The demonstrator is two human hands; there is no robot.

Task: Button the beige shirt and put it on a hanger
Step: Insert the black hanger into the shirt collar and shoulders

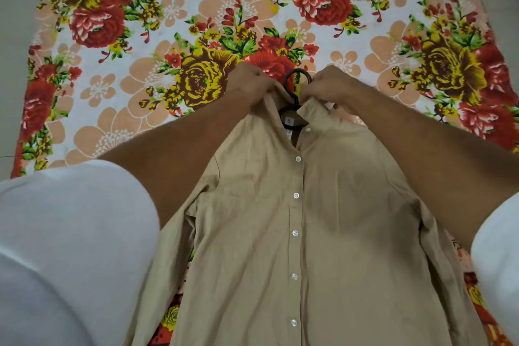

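The beige shirt (pixel 323 219) lies front up on the flowered sheet, its placket closed by several white buttons; the top one at the collar is undone. A dark hanger (pixel 295 84) sits inside the neck, and its hook sticks out above the collar. My left hand (pixel 247 87) pinches the left side of the collar. My right hand (pixel 331 87) pinches the right side of the collar, close beside the hanger's hook. The hanger's arms are hidden under the cloth.
The flowered sheet (pixel 196 22) in red, yellow and peach covers the surface beyond the shirt. Grey floor (pixel 16 36) shows past its left edge. My white sleeves (pixel 70 247) fill the lower corners.
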